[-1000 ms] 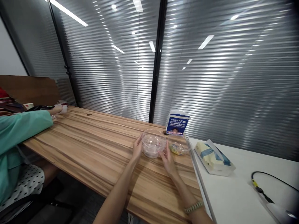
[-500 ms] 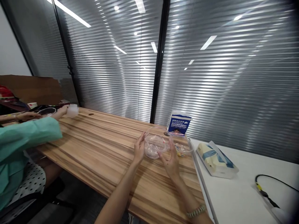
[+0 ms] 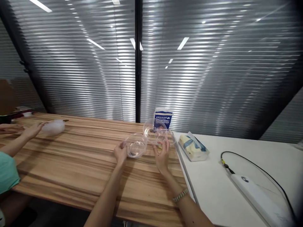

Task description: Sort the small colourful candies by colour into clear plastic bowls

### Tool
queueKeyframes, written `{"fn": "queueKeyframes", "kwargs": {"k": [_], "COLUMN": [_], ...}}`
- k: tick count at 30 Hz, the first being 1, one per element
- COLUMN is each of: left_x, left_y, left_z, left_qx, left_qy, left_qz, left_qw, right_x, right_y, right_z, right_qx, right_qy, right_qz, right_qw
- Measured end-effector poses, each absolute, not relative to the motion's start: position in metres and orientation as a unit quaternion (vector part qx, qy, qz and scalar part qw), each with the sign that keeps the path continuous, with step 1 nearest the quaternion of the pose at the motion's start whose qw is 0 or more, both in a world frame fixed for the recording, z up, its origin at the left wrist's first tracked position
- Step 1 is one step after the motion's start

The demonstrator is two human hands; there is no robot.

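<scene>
My left hand (image 3: 120,153) grips the near left rim of a clear round plastic bowl (image 3: 136,147), tilted with its open side toward me. To its right, my right hand (image 3: 162,154) is closed at the lower edge of a second clear round plastic piece (image 3: 148,130), raised and tilted; whether it is a lid or a bowl I cannot tell. The two clear pieces are close together, edges near touching. Behind my right fingers stands another clear container (image 3: 172,142), partly hidden, with some yellow showing at it. A blue and white printed bag (image 3: 163,117) stands upright just behind.
A wooden table (image 3: 90,164) meets a white table (image 3: 227,201) on the right. On the white one lie a tissue pack (image 3: 194,148) and a long white device (image 3: 258,195) with a black cable. At left, a co-worker's hand (image 3: 33,130) touches translucent plastic (image 3: 54,126).
The view has turned right. My hands have moved apart, and the clear plastic pieces between them are now separated, one in each hand. The co-worker's translucent plastic is now lower, over the table.
</scene>
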State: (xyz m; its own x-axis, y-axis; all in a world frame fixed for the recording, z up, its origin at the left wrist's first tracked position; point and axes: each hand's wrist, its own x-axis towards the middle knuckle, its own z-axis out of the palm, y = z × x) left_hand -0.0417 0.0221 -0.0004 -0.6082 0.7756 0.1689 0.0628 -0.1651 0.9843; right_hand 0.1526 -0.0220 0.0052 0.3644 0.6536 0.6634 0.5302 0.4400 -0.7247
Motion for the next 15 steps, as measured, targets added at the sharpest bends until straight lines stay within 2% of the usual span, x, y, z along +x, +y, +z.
{"fn": "queueKeyframes", "kwargs": {"k": [15], "left_x": [-0.082], "left_y": [0.02], "left_z": [0.021], "left_qx": [0.288], "left_qy": [0.576], "left_qz": [0.708], "left_qw": [0.29], "right_x": [0.151], "right_y": [-0.008], "right_z": [-0.014], "right_qx": [-0.523], "right_qy": [-0.601], "right_qz": [0.106], "right_qw": [0.595]}}
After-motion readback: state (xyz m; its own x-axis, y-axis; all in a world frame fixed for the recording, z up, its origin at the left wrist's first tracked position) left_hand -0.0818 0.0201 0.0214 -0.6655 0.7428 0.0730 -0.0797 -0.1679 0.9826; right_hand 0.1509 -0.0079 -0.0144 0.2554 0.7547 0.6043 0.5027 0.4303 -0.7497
